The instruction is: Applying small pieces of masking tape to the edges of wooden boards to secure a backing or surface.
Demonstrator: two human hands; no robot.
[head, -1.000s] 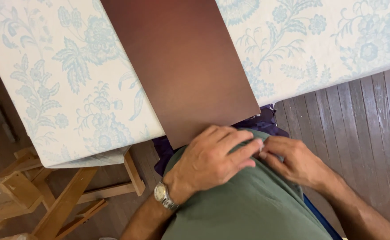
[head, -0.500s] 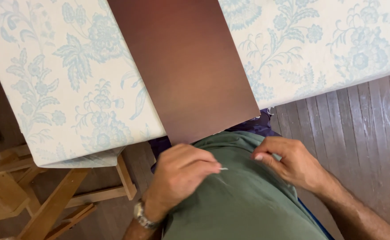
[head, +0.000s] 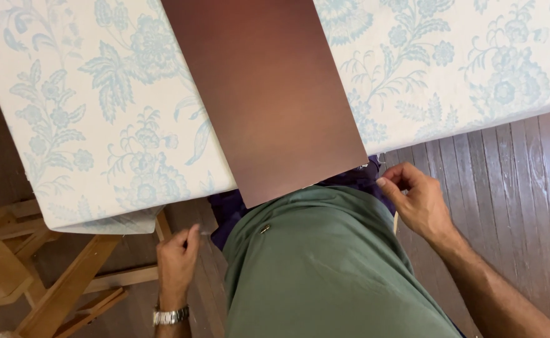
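My left hand (head: pixel 178 258), with a metal wristwatch (head: pixel 171 315) on the wrist, hangs low at the left, below the table's edge. Its fingers are closed on a thin pale needle (head: pixel 203 232) that points right. My right hand (head: pixel 414 199) is at the right of my green shirt (head: pixel 325 263), near the corner of the brown board (head: pixel 275 94). Thumb and forefinger are pinched together beside dark purple cloth (head: pixel 365 178); I can see nothing between them. A small metal pin (head: pixel 265 230) sits on the shirt front.
The brown board lies on a table covered with a white cloth with a pale blue flower print (head: pixel 99 125), and its near end juts over the edge. A wooden trestle frame (head: pixel 62 294) stands at the lower left. Dark wooden floorboards (head: pixel 513 188) lie to the right.
Both hands were together at the shirt front. They have moved apart: the left hand went down and to the left with the needle, the right hand out to the right.
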